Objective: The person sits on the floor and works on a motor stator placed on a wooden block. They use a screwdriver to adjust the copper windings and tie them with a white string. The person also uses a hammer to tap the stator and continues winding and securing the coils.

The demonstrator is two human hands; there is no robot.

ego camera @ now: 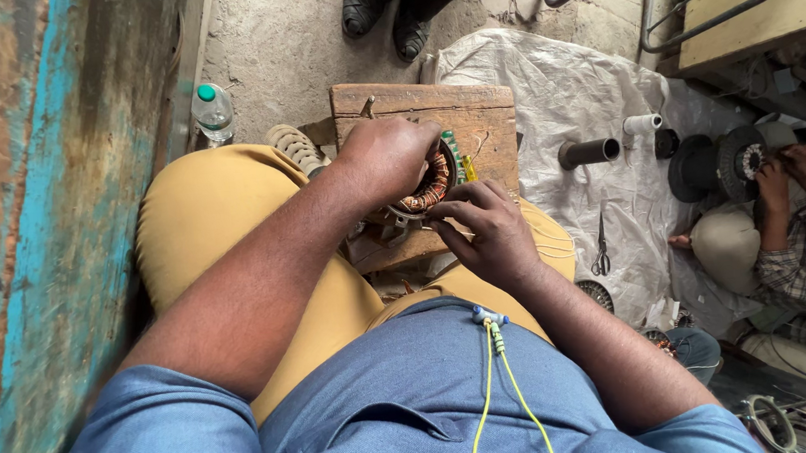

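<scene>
Blue shirt fills the bottom of the view, w/ a yellow-green cord hanging down its front. Above it, tan trousers, knees up on either side of a wooden block that serves as the bench.

Stator, a ring of copper windings w/ green bits at its upper edge, sits on the near part of the block, between the knees. Its round face tilts toward the camera and to the right; can't tell the exact axis, since the hands cover most of it.

Left hand lies over the stator's top-left, fingers curled down around its rim, gripping it. Right hand is at the lower-right edge, fingertips pinched together against the ring's rim; what they pinch is too small to tell. So the stator is held between both hands, touching each.

Plastic bottle w/ a green cap stands on the floor left of the block. A white sheet lies right of it, w/ scissors and a dark pipe piece. At far right, another person's hands work on a dark round part.
</scene>
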